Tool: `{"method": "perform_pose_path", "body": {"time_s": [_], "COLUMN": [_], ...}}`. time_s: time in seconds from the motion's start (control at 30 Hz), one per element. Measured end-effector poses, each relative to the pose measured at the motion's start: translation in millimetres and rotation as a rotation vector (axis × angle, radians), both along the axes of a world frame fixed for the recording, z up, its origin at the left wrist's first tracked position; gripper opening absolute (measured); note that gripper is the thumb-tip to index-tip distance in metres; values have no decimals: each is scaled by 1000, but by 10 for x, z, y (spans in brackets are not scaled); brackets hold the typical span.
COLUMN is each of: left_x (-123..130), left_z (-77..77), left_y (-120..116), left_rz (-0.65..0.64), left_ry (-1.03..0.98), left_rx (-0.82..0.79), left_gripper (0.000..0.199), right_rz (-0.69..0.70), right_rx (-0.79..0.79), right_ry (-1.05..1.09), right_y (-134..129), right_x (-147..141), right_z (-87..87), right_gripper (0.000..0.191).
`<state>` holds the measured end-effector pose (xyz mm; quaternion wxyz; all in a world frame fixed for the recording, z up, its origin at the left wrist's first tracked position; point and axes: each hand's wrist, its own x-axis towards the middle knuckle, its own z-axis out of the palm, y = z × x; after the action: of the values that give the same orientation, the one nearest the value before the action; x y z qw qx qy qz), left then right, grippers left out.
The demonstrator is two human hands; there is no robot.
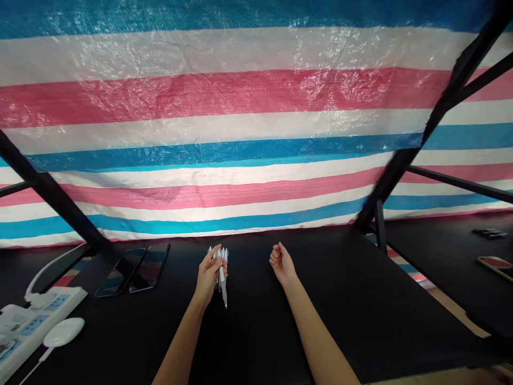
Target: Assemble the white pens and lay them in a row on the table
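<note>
Several white and grey pens (pixel 224 291) form a bundle near the middle of the black table (pixel 248 331), their tips toward me. My left hand (pixel 209 272) is closed on one pen at the bundle, thumb and fingers around its upper part. Whether it also grips the others beneath is hard to tell. Off to the right, my right hand (pixel 282 264) is curled into a loose fist above the table, apart from the pens, with nothing visible in it.
Two dark phones (pixel 121 272) (pixel 150 268) lie left of the pens. A white power strip (pixel 44 321) and a round white charger (pixel 64 332) with a cable are at the lower left. Behind hangs a striped sheet (pixel 224 96) between black frame bars (pixel 404 155). Another phone (pixel 497 266) lies far right.
</note>
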<state>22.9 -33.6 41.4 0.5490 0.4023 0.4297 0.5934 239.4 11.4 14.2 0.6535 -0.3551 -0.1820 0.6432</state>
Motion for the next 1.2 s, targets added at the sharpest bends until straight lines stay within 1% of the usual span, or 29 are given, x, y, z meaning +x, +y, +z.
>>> {"method": "perform_pose_path", "body": {"time_s": [0.13, 0.27, 0.37, 0.43, 0.5, 0.53, 0.63, 0.7, 0.8, 0.9, 0.97, 1.07, 1.2], "left_x": [-49, -108, -147, -184, -242, -282, -430, -526, -609, -605, -570, -503, -404], "left_z": [-7, -3, -9, -35, -84, -117, -236, -319, -426, -497, -522, -534, -545], "left_y": [12, 21, 30, 44, 67, 82, 142, 189, 254, 289, 290, 275, 262], "left_rz": [25, 47, 97, 180, 297, 351, 530, 564, 550, 471, 413, 367, 320], "left_ry": [-14, -33, -6, 60, 174, 241, 428, 524, 609, 703, 747, 842, 955], "left_rx": [1, 6, 33, 68, 103, 114, 50, -18, -53, -35, -35, -25, 48], "left_gripper": [57, 55, 58, 67, 78, 79, 66, 58, 58, 57, 57, 55, 48], "right_rz": [-6, 17, 10, 12, 16, 17, 10, 7, 7, 10, 15, 14, 11], "right_rx": [9, 41, 40, 42, 51, 55, 49, 41, 39, 39, 30, 12, 4], "right_ry": [4, -44, -16, -5, -12, -17, -10, 10, 44, 55, 57, 78, 101], "right_y": [8, 23, 23, 16, 7, 3, -3, -3, 0, 0, -5, -18, -29], "right_x": [11, 26, 27, 22, 15, 11, 1, -3, -7, -10, -14, -22, -26], "right_z": [-8, -29, -41, -46, -49, -49, -52, -56, -64, -63, -52, -26, -5], "right_gripper": [27, 30, 30, 29, 30, 30, 29, 28, 27, 27, 27, 27, 26]}}
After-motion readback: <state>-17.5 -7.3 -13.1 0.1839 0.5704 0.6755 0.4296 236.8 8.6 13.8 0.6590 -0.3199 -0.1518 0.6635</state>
